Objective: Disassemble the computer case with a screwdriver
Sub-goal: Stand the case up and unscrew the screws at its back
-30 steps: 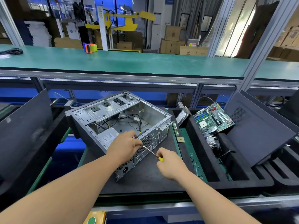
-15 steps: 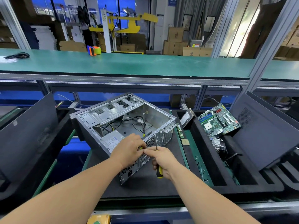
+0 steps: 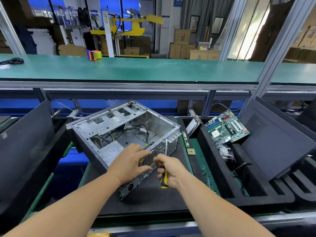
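- The fingers (image 3: 158, 160) of the right hand (image 3: 169, 171) curl around the one screwdriver (image 3: 164, 175), shaft pointing up, probably parked so the fingertips can pick a loosened screw.
- The left hand (image 3: 130, 163) rests on the back panel of the case (image 3: 119, 134), fingers spread and relaxed, likely to steady it.
- The case lies open on the worktop (image 3: 153, 199), directly in front of both hands.
- To the right of the case: one memory stick (image 3: 185, 141), one processor chip (image 3: 191, 151), one motherboard (image 3: 226, 127).
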